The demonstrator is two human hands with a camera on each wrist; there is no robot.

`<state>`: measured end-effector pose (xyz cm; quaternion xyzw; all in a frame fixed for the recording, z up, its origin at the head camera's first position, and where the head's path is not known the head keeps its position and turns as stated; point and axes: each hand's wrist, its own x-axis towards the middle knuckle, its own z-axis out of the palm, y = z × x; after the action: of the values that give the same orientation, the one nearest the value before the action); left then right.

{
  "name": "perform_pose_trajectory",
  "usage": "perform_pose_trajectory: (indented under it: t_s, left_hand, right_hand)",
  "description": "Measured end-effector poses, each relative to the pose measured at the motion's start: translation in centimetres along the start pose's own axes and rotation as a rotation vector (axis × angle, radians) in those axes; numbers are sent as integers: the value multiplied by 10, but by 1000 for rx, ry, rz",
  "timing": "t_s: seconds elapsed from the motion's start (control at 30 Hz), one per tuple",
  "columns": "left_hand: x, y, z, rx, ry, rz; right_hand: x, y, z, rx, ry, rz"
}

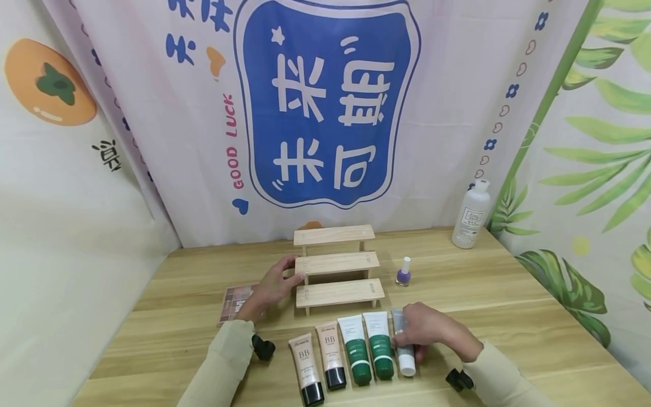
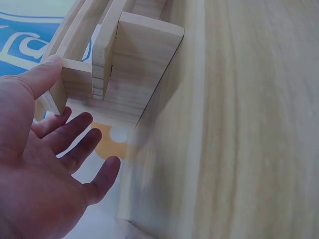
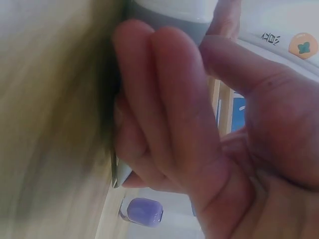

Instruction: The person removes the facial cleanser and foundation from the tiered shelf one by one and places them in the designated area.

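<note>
A three-step wooden display stand (image 1: 339, 262) is on the table. My left hand (image 1: 274, 284) holds the left end of its middle step between thumb and forefinger; in the left wrist view the other fingers of that hand (image 2: 55, 149) are spread off the wood. In front of the stand, my right hand (image 1: 427, 327) grips a grey squeeze tube with a white cap (image 1: 406, 362), hiding part of it. To its left lie two green-and-white tubes (image 1: 356, 350) (image 1: 380, 346) and two beige BB cream tubes (image 1: 307, 364) (image 1: 331, 353), caps toward me.
Right of the stand is a purple nail polish bottle (image 1: 403, 273). An eyeshadow palette (image 1: 235, 302) lies left, partly behind the left forearm. A white bottle (image 1: 471, 216) stands at the back right corner. Printed cloth (image 1: 437, 141) hangs behind the table.
</note>
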<state>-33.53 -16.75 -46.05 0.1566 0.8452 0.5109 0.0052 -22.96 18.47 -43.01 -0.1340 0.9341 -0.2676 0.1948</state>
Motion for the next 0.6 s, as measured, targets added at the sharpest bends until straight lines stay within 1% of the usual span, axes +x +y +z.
perform_pose_trajectory:
  t_s: [0.1,0.23,0.33,0.43,0.6]
  left_hand:
    - [1,0,-1,1,-2,-1]
    - [2,0,0,-9,-1,-15]
    - [1,-1,2,-17,3,-47]
    - [0,0,4,-21,10,-66]
    - [-3,0,5,-45,20,-68]
  right_hand:
    - [0,1,-1,9,-1,1]
    - [-1,3,-2,42,11,-18]
    - [-3,3,-3,70,18,-25]
    - [-6,3,-5,96,23,-3]
    - [-10,4,-15,92,79,27]
